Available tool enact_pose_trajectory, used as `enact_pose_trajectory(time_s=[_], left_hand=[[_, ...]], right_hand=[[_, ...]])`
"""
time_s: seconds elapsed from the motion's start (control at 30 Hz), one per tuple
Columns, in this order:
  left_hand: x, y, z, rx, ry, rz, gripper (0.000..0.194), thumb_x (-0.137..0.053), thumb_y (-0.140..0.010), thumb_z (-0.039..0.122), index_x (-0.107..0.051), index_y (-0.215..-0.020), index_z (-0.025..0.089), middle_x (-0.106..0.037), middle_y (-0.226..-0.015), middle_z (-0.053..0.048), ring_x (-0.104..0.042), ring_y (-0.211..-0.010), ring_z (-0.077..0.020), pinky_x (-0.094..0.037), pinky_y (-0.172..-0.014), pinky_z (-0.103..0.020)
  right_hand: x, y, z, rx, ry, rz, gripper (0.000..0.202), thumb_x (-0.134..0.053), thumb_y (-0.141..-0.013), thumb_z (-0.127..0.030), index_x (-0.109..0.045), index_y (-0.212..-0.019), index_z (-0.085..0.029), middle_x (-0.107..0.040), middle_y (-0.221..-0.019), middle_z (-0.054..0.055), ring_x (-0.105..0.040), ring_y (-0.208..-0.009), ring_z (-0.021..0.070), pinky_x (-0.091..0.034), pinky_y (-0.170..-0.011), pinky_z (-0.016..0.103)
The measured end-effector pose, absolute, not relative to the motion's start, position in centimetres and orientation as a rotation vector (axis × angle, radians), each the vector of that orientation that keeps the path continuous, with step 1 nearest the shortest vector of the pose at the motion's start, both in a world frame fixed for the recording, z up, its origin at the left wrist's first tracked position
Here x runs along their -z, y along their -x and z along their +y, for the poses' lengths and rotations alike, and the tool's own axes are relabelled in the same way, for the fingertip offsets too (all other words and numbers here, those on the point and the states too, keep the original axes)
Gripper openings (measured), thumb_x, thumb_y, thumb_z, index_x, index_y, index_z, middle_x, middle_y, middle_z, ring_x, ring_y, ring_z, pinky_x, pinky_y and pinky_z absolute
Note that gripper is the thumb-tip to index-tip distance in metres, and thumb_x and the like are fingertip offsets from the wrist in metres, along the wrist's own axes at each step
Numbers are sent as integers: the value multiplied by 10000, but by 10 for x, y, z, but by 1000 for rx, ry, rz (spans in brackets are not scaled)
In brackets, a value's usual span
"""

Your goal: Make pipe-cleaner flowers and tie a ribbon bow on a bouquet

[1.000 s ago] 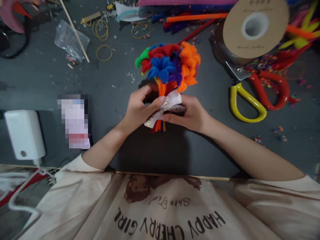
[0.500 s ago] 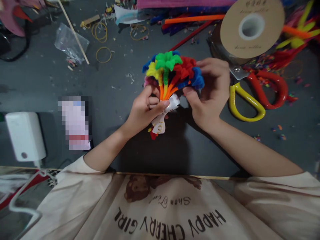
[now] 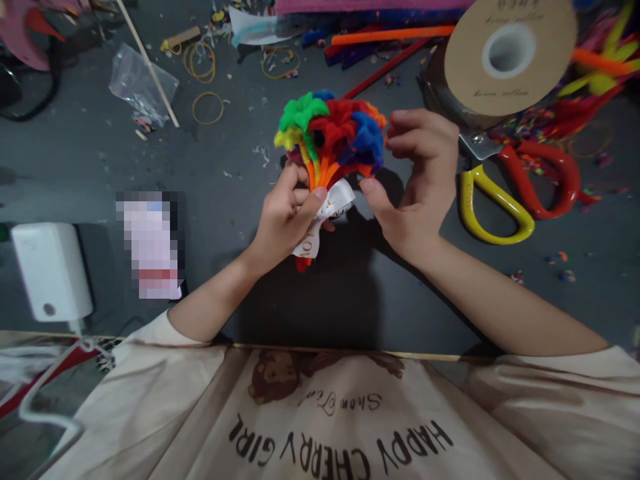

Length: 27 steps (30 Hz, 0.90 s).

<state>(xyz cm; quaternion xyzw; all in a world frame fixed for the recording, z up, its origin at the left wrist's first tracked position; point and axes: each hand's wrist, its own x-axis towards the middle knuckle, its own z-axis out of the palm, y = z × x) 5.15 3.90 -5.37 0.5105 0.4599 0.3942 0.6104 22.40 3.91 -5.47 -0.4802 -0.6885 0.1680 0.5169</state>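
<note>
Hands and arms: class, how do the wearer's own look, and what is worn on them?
The left hand and right hand are ungloved, with slender fingers. The wrists and forearms are bare. Loose, plain cream sleeves cover the upper arms, matching the cream shirt, which bears dark lettering.

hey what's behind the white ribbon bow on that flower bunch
Orange stems of the flower bunch show above the bow, and red-orange stem ends poke out below it. The stretch between is covered by the bow and left hand, so I can't see what's there.
</note>
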Motion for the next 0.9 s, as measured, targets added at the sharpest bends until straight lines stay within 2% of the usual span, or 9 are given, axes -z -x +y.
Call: enact_pose_trajectory(time_s=[0.13,0.33,0.53,0.7,0.8,0.9], left_hand=[[53,-52,38,-921,-1193,1035,383,-588,-783,544,-399,-869,222,-628,-540,110,-609,-410,-74,-446,-380,-183],[52,-51,38,-898,-1176,989,359,-597,-792,506,-391,-856,219,-652,-577,99,-623,-445,-66,-479,-407,-170],[52,-51,38,-908,-1171,1000,381,-588,-784,544,-387,-833,224,-620,-561,99,-614,-445,-69,-505,-431,-185],[52,-52,39,-915,-1146,1009,391,-596,-774,560,-409,-846,225,-591,-578,83,-608,-464,-74,-471,-418,-185],[52,-53,41,-942,-1120,1013,398,-614,-757,568,-436,-846,223,-580,-618,74,-578,-473,-58,-505,-473,-211],[53,-53,43,-965,-1102,1019,378,-603,-773,557,-466,-865,217,-575,-664,55,-583,-520,-62,-515,-519,-233]], right_hand=[[50,-227,37,-387,1092,-1793,346,-492,-879,-363,-431,-1218,-331,-548,-1285,73,-484,-1268,256,-406,-1051,474],[50,-229,35,-436,1004,-1879,419,-492,-877,-261,-411,-1283,-325,-537,-1329,62,-464,-1302,205,-384,-1107,428],[55,-229,36,-455,1064,-1908,318,-427,-902,-328,-435,-1218,-358,-566,-1260,15,-496,-1271,211,-386,-1100,449],[50,-224,35,-552,1019,-1690,457,-461,-878,-362,-367,-1322,-421,-402,-1434,-22,-401,-1351,218,-377,-1111,429],[47,-221,33,-603,1204,-1630,438,-372,-895,-458,-302,-1324,-405,-340,-1474,8,-408,-1352,231,-398,-1094,418],[47,-222,33,-660,1243,-1609,398,-356,-901,-465,-308,-1292,-405,-334,-1470,3,-414,-1348,207,-392,-1098,383]])
